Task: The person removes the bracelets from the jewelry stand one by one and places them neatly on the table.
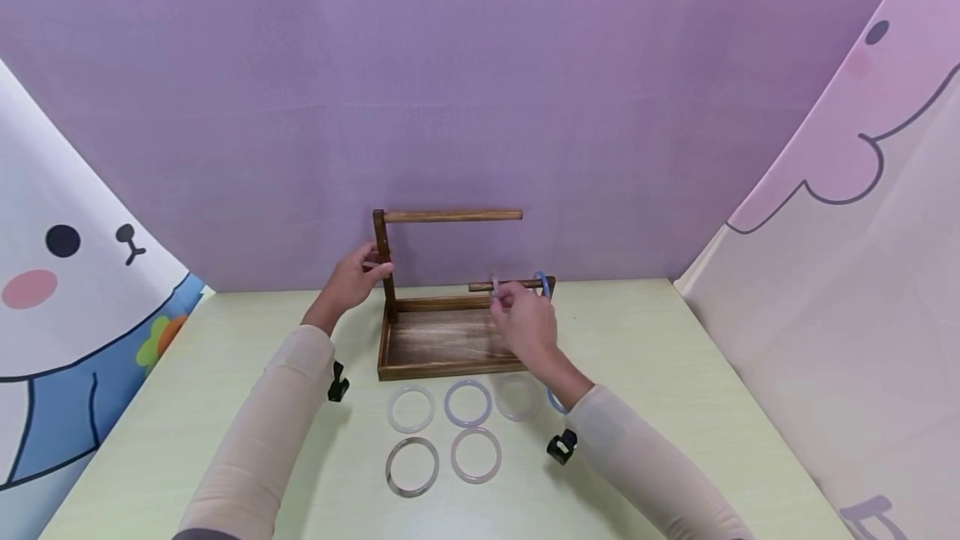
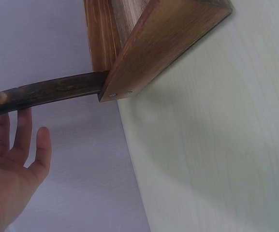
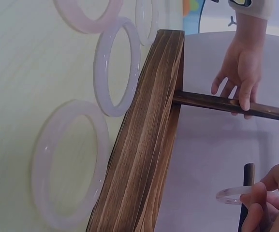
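Observation:
A dark wooden bracelet stand with a tray base and two rods stands at the back of the table. My left hand grips its tall left post, thumb on the near side and fingers behind. The fingers of my right hand pinch a pale translucent bangle. This bangle is around the lower rod, near its free end. Farther right, a blue bangle hangs on the same rod. Above, the upper rod carries nothing.
Several bangles lie in front of the stand: a whitish one, a lavender one, pale pink ones, a grey-brown one and a blue one partly hidden by the right forearm. A purple cloth backdrop rises behind the table.

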The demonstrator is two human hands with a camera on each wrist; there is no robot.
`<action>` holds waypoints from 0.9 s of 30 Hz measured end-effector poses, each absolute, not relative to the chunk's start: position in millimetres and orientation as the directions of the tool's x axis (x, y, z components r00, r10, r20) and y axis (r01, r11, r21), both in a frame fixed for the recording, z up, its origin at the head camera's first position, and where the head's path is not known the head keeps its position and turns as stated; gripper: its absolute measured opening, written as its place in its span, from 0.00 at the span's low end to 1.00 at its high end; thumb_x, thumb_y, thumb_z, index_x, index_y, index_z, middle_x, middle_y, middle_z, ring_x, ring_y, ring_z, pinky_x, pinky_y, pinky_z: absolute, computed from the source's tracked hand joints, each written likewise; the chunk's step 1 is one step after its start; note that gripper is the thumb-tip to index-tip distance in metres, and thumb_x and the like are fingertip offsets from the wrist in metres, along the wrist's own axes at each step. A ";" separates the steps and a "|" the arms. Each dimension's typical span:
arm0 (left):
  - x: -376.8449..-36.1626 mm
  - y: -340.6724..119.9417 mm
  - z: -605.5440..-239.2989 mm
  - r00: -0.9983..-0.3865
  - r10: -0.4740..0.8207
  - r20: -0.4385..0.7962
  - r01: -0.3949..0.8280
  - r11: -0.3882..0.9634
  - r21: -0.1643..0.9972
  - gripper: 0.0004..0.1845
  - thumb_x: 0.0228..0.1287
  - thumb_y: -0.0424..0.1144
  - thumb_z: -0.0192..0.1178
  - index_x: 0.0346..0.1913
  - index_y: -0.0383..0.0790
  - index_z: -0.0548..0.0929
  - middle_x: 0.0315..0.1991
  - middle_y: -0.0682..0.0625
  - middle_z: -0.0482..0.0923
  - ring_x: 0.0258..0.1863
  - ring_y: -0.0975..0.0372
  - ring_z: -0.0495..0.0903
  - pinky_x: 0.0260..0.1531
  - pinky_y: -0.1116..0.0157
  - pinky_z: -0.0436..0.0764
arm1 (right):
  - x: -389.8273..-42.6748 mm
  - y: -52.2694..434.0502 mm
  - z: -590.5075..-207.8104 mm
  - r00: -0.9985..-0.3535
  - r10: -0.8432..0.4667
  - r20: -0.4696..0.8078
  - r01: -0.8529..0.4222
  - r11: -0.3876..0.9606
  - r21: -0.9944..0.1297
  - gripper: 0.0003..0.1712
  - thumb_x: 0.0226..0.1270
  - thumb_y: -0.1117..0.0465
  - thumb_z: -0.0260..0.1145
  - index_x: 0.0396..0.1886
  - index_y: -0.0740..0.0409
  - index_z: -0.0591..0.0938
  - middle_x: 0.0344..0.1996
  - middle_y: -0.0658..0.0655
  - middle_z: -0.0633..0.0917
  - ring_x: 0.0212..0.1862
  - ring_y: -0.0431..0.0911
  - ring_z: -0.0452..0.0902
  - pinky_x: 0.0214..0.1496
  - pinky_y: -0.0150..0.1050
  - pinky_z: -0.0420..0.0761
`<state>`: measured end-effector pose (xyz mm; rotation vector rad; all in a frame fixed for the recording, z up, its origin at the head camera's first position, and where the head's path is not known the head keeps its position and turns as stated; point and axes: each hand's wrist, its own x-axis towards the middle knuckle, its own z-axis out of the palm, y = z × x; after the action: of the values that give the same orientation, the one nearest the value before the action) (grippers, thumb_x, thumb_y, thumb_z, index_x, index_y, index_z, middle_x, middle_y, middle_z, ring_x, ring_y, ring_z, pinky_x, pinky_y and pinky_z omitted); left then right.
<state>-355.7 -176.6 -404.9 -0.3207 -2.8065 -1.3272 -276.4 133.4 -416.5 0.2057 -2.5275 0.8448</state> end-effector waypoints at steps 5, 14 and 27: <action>-356.0 -176.4 -404.7 -0.979 0.172 0.105 0.191 0.620 0.761 0.25 0.79 0.48 0.54 0.72 0.43 0.67 0.66 0.35 0.73 0.65 0.40 0.75 0.61 0.41 0.77 | -275.9 130.1 -416.8 -0.896 -0.006 0.444 -0.279 0.786 -0.552 0.06 0.66 0.57 0.70 0.39 0.52 0.88 0.32 0.51 0.92 0.28 0.45 0.87 0.22 0.33 0.73; -358.6 -177.5 -406.8 -0.975 0.187 0.117 0.207 0.587 0.783 0.24 0.79 0.44 0.54 0.72 0.41 0.67 0.64 0.35 0.76 0.63 0.41 0.77 0.60 0.42 0.77 | -274.2 124.6 -415.6 -0.889 -0.042 0.457 -0.313 0.783 -0.538 0.07 0.67 0.56 0.68 0.40 0.51 0.88 0.32 0.49 0.92 0.28 0.44 0.87 0.26 0.37 0.80; -356.5 -176.6 -405.2 -0.977 0.181 0.110 0.198 0.589 0.783 0.24 0.79 0.44 0.54 0.72 0.41 0.67 0.64 0.35 0.76 0.63 0.42 0.77 0.60 0.42 0.77 | -274.3 115.3 -418.3 -0.863 -0.078 0.498 -0.368 0.774 -0.515 0.05 0.66 0.58 0.69 0.39 0.51 0.88 0.30 0.48 0.92 0.26 0.44 0.86 0.25 0.37 0.79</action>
<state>-356.5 -176.6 -405.2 -0.3317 -2.7837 -1.3760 -274.3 115.3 -418.3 0.3358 -2.5109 0.8601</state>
